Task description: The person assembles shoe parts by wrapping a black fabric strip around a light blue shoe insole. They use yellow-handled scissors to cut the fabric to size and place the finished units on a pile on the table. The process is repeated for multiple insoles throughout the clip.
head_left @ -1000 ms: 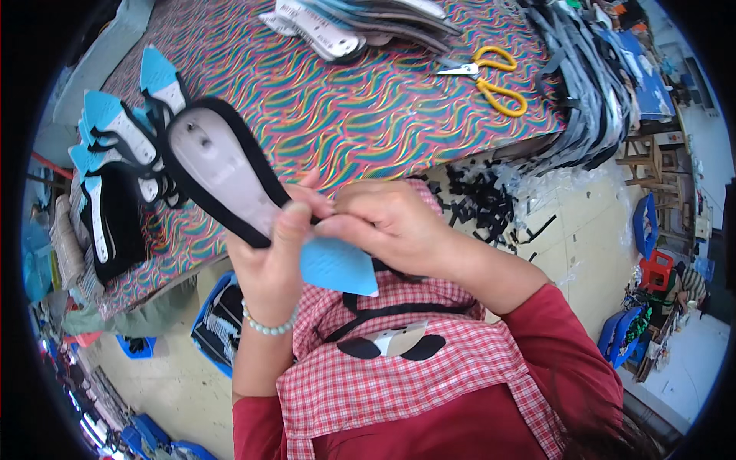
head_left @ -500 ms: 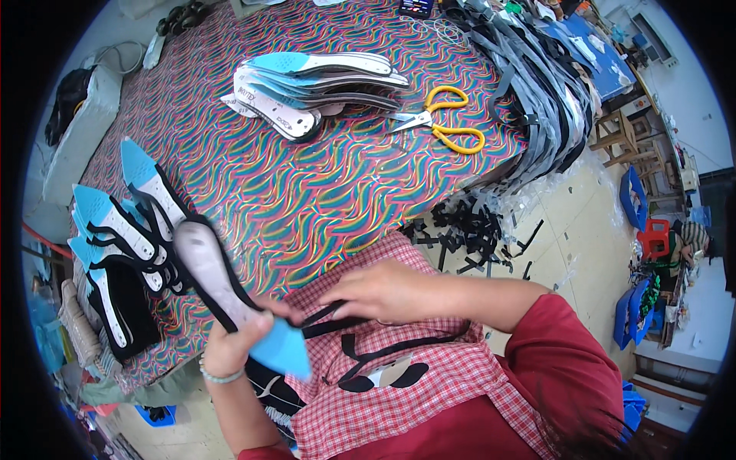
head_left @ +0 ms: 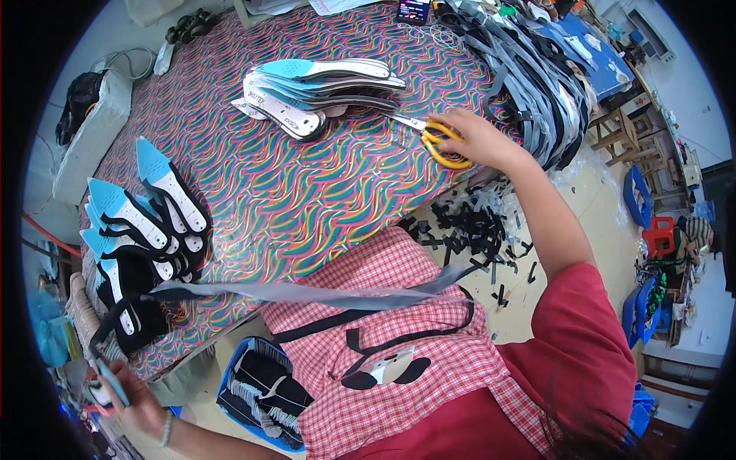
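At the far right of the table, my right hand (head_left: 481,139) is closed around the yellow handles of a pair of scissors (head_left: 426,136), whose blades point left toward a stack of insoles (head_left: 337,70). Down at the lower left, beyond the table edge, my left hand (head_left: 142,406) grips an insole (head_left: 113,383), seen nearly edge-on. From it a black and grey strip (head_left: 307,294), blurred by motion, stretches rightward across my lap. Other blue and white insoles (head_left: 126,211) with black edging lie fanned in a pile at the table's left.
A patterned cloth (head_left: 307,199) covers the table. Bundled grey and black strips (head_left: 529,84) hang over its right edge, above black scraps (head_left: 475,230) on the floor. A blue basket (head_left: 230,395) holding black pieces stands below the near edge. A phone (head_left: 414,11) lies at the back.
My right hand has left my lap, reached out to the scissors and taken hold of them. My left hand has swung the insole down and left, pulling the strip out lengthwise.
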`<state>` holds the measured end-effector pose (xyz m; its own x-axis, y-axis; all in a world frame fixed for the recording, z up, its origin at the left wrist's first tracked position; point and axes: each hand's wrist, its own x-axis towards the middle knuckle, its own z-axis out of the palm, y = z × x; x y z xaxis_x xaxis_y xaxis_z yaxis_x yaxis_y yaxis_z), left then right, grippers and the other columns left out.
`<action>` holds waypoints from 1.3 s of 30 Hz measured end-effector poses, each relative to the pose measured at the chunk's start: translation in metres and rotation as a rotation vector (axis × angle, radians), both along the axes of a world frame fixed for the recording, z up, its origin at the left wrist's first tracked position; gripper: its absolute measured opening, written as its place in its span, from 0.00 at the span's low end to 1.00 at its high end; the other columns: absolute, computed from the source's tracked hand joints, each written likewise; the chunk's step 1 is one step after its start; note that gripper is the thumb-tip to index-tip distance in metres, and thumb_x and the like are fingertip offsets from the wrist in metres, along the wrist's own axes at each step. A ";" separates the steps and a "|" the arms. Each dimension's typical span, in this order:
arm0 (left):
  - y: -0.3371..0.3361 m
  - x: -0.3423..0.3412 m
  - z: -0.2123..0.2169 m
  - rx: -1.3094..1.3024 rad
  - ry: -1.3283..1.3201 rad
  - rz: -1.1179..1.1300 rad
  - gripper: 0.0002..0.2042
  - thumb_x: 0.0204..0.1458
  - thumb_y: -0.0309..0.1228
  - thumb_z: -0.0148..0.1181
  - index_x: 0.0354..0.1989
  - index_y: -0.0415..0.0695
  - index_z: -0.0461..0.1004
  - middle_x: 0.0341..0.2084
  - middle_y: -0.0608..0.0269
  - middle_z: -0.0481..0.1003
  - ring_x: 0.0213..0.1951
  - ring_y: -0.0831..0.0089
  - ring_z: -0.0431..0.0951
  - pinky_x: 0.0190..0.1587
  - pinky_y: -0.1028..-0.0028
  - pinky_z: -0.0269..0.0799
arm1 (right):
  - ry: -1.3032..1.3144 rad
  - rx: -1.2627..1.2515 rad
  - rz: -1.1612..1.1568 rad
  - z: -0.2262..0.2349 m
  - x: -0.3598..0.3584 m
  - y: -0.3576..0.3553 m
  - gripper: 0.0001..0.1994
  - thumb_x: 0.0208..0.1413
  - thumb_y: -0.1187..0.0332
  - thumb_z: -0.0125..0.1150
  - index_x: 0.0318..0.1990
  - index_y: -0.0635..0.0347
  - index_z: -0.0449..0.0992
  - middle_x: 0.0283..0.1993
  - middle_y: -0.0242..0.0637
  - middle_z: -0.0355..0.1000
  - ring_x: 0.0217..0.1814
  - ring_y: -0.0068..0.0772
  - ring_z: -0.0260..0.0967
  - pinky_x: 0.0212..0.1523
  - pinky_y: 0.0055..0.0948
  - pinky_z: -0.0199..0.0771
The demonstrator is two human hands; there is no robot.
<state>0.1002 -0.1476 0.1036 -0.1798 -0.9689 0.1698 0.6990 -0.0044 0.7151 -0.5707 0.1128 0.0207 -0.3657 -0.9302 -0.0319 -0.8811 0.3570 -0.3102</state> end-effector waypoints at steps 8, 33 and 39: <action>0.106 -0.241 -0.071 0.396 -0.243 -0.529 0.16 0.58 0.33 0.52 0.51 0.36 0.69 0.43 0.56 0.74 0.43 0.67 0.76 0.48 0.69 0.71 | -0.732 -0.194 -0.149 -0.003 0.055 0.027 0.32 0.53 0.76 0.59 0.66 0.61 0.55 0.43 0.33 0.66 0.41 0.21 0.66 0.42 0.22 0.69; 0.100 -0.292 -0.063 0.134 -0.509 -0.637 0.16 0.56 0.35 0.54 0.46 0.33 0.72 0.40 0.55 0.73 0.40 0.70 0.77 0.43 0.72 0.73 | 0.200 -0.350 -0.004 0.007 0.092 -0.005 0.25 0.49 0.73 0.62 0.57 0.61 0.67 0.51 0.46 0.69 0.48 0.47 0.70 0.51 0.36 0.69; 0.122 -0.312 -0.074 -0.263 -0.533 -0.626 0.20 0.56 0.35 0.54 0.51 0.32 0.68 0.53 0.50 0.67 0.54 0.64 0.69 0.56 0.66 0.64 | -0.626 -0.396 0.278 0.010 0.193 -0.029 0.09 0.59 0.67 0.54 0.39 0.64 0.73 0.35 0.45 0.71 0.39 0.46 0.71 0.39 0.36 0.70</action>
<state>-0.2120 -0.0254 0.0301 -0.7869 -0.6061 0.1160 0.1945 -0.0652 0.9787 -0.3777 0.0837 0.0303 -0.1417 -0.9699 0.1979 -0.5412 -0.0915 -0.8359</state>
